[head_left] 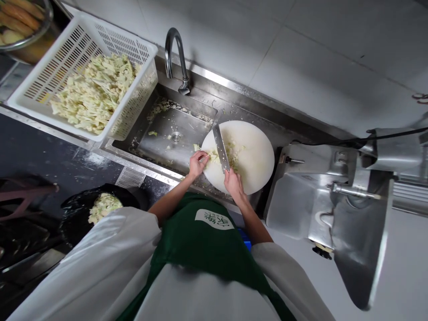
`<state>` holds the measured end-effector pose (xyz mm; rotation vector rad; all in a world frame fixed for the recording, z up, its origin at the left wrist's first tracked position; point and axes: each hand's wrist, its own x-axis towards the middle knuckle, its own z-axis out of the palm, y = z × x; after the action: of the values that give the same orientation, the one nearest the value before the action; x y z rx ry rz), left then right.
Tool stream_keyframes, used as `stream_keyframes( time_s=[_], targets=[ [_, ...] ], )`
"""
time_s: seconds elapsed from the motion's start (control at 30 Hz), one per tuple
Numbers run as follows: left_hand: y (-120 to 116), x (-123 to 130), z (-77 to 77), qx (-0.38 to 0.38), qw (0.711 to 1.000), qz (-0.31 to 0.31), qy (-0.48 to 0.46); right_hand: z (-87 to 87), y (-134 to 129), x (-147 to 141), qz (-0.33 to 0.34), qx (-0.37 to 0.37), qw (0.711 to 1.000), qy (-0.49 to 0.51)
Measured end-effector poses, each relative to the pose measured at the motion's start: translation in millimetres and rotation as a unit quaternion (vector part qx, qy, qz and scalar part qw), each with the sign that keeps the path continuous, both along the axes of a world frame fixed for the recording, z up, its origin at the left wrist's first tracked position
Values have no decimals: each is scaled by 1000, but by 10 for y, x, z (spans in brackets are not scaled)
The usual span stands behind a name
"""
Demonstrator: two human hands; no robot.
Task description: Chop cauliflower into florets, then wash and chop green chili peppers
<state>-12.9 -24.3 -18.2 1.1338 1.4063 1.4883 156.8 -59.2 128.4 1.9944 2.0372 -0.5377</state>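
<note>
Head: L hand (pixel 198 164) at board (pixel 256 154) edge, R hand (pixel 235 183) w/ knife (pixel 221 147); room rightward.

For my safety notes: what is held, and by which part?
The right hand holds the kitchen knife by its handle; whether the left hand grips cauliflower cannot be told.

Chopped veg (pixel 96 91) in basket (pixel 140 96), L of sink (pixel 163 133); faucet (pixel 183 58) behind sink; cutting bd (pixel 257 156) to R, knife (pixel 221 147) over it; machine (pixel 290 200) far R; bag (pixel 75 214) front-L.
</note>
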Motion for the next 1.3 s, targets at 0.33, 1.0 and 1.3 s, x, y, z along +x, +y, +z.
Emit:
stream_keyframes(
  time_s=[0.33,1.0,1.3],
  targets=[
    [64,43,-11,35,999,-1,1,-150,87,-138,21,-14,1000,4],
    [188,529,107,73,975,-100,184,-1,152,270,-202,156,959,125],
    [115,580,90,73,971,-68,216,-127,252,-35,-180,145,962,143]
  ],
)
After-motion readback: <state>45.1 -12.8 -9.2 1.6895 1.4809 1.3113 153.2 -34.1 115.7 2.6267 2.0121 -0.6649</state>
